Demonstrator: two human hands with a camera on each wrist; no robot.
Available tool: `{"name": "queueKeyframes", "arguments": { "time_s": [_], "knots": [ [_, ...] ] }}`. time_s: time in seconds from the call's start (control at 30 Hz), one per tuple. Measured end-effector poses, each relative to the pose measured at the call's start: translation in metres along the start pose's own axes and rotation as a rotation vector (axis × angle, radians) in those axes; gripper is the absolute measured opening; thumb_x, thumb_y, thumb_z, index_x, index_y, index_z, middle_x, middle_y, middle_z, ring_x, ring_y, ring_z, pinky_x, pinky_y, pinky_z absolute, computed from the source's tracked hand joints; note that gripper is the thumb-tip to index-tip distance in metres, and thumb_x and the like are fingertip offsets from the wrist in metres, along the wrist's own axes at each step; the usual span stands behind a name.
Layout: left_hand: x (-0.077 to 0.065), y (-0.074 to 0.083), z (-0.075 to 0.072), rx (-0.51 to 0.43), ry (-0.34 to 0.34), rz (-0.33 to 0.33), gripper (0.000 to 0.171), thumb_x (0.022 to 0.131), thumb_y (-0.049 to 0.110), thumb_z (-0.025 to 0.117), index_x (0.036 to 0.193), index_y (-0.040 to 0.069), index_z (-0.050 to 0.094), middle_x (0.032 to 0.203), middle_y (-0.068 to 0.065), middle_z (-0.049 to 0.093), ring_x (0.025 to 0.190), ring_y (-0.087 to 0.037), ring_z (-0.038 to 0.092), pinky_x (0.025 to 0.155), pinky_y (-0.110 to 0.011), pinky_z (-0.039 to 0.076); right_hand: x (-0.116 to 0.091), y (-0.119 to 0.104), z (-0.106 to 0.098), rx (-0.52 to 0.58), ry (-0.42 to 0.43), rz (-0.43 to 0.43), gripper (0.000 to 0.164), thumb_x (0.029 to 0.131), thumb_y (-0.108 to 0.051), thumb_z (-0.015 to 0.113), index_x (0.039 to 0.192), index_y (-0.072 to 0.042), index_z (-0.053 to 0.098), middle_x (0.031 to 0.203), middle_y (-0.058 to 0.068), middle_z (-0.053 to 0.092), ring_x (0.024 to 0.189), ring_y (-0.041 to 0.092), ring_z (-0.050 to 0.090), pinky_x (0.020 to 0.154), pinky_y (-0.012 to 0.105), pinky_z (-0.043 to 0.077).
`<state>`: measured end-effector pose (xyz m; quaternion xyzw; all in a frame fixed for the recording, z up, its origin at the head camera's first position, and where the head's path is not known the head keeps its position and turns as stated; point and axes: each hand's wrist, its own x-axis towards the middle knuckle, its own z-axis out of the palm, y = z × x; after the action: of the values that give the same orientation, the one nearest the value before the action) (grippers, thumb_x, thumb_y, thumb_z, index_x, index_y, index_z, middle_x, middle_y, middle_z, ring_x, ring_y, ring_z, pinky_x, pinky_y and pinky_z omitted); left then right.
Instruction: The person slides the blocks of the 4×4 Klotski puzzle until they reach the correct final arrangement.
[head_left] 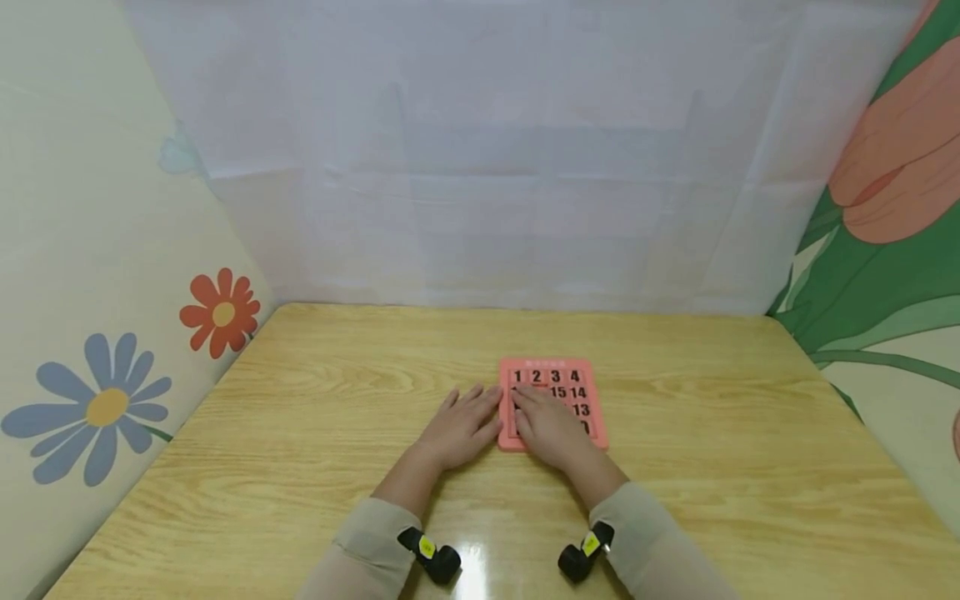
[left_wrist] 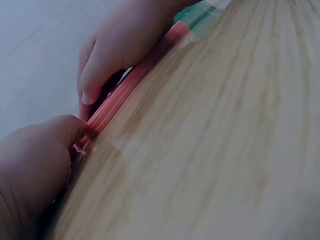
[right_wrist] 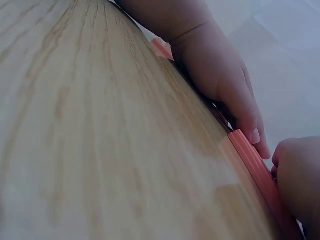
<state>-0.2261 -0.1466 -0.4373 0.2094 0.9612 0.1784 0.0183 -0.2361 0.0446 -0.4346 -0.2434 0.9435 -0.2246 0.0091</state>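
A pink sliding number puzzle lies flat on the wooden table, its tiles printed with black numerals. The row 1, 2, 3, 4 shows along the top, with 15, 14 and 13 visible below. My left hand rests at the puzzle's left edge, fingers extended, and the thumb touches the side of the frame in the left wrist view. Over the lower left tiles lies my right hand, its fingertips on the tile face and several numbers hidden beneath it. In the left wrist view, the pink frame is seen edge-on between both hands.
The wood-grained table extends around the puzzle. A white cloth backdrop stands behind it, with flower-printed panels at the left and right. Black wrist devices are strapped over both sleeves.
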Motion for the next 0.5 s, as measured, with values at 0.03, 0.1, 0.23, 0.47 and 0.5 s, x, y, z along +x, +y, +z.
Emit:
{"name": "queueKeyframes", "arguments": {
  "time_s": [0.03, 0.1, 0.23, 0.47, 0.5],
  "knots": [
    [0.0000, 0.0000, -0.0001, 0.000, 0.002, 0.000, 0.056, 0.104, 0.037, 0.042, 0.152, 0.009, 0.036, 0.158, -0.005, 0.037, 0.149, -0.030, 0.027, 0.124, -0.055, 0.012, 0.0001, -0.0002, -0.0002, -0.001, -0.002, 0.002, 0.046, 0.105, -0.029, 0.037, 0.146, -0.011, 0.047, 0.156, 0.006, 0.041, 0.145, 0.029, 0.037, 0.120, 0.047, 0.030],
    [-0.0001, 0.0001, -0.0001, 0.002, 0.001, 0.000, 0.056, 0.104, 0.037, 0.041, 0.152, 0.009, 0.036, 0.158, -0.005, 0.037, 0.150, -0.030, 0.027, 0.124, -0.055, 0.012, 0.0001, -0.0003, -0.0005, -0.005, -0.006, 0.004, 0.046, 0.105, -0.029, 0.037, 0.146, -0.011, 0.047, 0.156, 0.006, 0.041, 0.145, 0.029, 0.037, 0.120, 0.047, 0.030],
    [-0.0003, 0.0007, -0.0005, 0.000, -0.002, 0.001, 0.056, 0.104, 0.038, 0.041, 0.152, 0.010, 0.035, 0.158, -0.004, 0.036, 0.150, -0.030, 0.027, 0.124, -0.055, 0.012, -0.0001, 0.0004, -0.0003, -0.009, -0.008, 0.000, 0.046, 0.105, -0.029, 0.038, 0.146, -0.011, 0.047, 0.155, 0.007, 0.042, 0.145, 0.029, 0.037, 0.120, 0.047, 0.030],
    [-0.0006, 0.0006, -0.0004, 0.002, 0.001, -0.003, 0.056, 0.104, 0.038, 0.041, 0.152, 0.010, 0.036, 0.158, -0.005, 0.037, 0.150, -0.030, 0.027, 0.124, -0.054, 0.012, 0.0000, 0.0056, 0.0001, -0.003, -0.001, 0.017, 0.046, 0.105, -0.028, 0.036, 0.146, -0.010, 0.047, 0.155, 0.007, 0.043, 0.145, 0.029, 0.038, 0.121, 0.046, 0.029],
    [-0.0006, 0.0005, -0.0006, 0.004, 0.001, -0.004, 0.056, 0.104, 0.038, 0.041, 0.152, 0.010, 0.035, 0.158, -0.005, 0.036, 0.150, -0.030, 0.027, 0.124, -0.054, 0.012, -0.0002, 0.0064, -0.0001, -0.005, -0.001, 0.020, 0.046, 0.105, -0.027, 0.036, 0.146, -0.010, 0.047, 0.155, 0.007, 0.043, 0.145, 0.029, 0.038, 0.121, 0.045, 0.029]
  ]
}}
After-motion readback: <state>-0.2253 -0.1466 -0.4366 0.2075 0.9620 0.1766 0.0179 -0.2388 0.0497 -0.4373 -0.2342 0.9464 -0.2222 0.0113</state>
